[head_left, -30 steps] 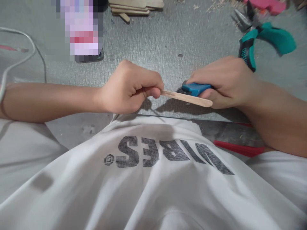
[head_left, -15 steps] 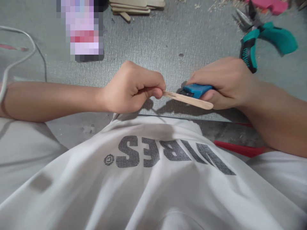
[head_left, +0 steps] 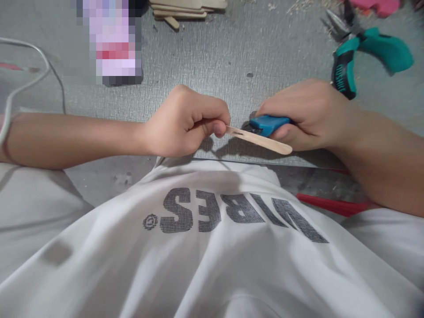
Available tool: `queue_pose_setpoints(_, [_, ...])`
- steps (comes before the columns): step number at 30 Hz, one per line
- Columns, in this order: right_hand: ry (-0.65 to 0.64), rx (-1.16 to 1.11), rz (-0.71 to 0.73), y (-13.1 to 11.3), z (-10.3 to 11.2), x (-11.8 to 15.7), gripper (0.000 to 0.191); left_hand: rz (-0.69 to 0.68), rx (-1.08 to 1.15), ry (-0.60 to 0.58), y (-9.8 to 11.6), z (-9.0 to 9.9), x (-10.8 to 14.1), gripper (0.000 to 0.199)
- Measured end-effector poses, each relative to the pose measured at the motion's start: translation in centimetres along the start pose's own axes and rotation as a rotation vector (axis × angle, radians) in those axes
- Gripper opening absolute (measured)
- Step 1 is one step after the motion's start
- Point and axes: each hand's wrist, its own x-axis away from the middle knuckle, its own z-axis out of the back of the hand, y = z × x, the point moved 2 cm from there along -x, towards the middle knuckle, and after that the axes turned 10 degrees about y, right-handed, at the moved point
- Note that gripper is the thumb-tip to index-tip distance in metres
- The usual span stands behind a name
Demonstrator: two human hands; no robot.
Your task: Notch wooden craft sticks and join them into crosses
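Note:
My left hand (head_left: 188,121) is closed, its thumb and forefinger pinching one end of a wooden craft stick (head_left: 270,144). The stick points to the right, slightly downward, with a small dark mark or slit near the pinched end. My right hand (head_left: 309,112) is wrapped around a blue-handled cutter (head_left: 270,125). Its dark metal head lies just behind the stick, close to that mark; whether they touch, I cannot tell. The palm hides the rest of the tool.
Teal-and-black pliers (head_left: 346,66) lie open beyond my right hand. A stack of craft sticks (head_left: 179,9) is at the back, near wood shavings and a pink object (head_left: 377,5). A blurred-out item (head_left: 114,53) sits left of the stack. A white cable (head_left: 43,53) loops at far left.
The right hand and the blue-handled cutter have shifted slightly left. The stick's free end has dipped a little, and its dark mark shows more clearly.

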Motion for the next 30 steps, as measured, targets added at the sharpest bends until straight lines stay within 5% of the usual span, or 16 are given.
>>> queue_pose_setpoints(7, [0.028, 0.092, -0.005, -0.1, -0.1, 0.4, 0.079, 0.006, 0.039, 0.086, 1.9, -0.1, 0.0, 0.025])
queue_pose_setpoints(13, [0.086, 0.161, 0.006, 0.2, -0.4, 1.1, 0.079, 0.109, 0.053, 0.052, 1.7, -0.2, -0.1, 0.023])
queue_pose_setpoints(20, [0.132, 0.191, 0.086, 0.5, -0.8, 1.3, 0.071, 0.069, 0.063, 0.023, 1.9, -0.2, -0.1, 0.024])
queue_pose_setpoints(30, [0.037, 0.054, -0.003, 1.4, 0.7, 0.8, 0.077, 0.037, 0.136, 0.028, 1.7, -0.1, 0.4, 0.034])
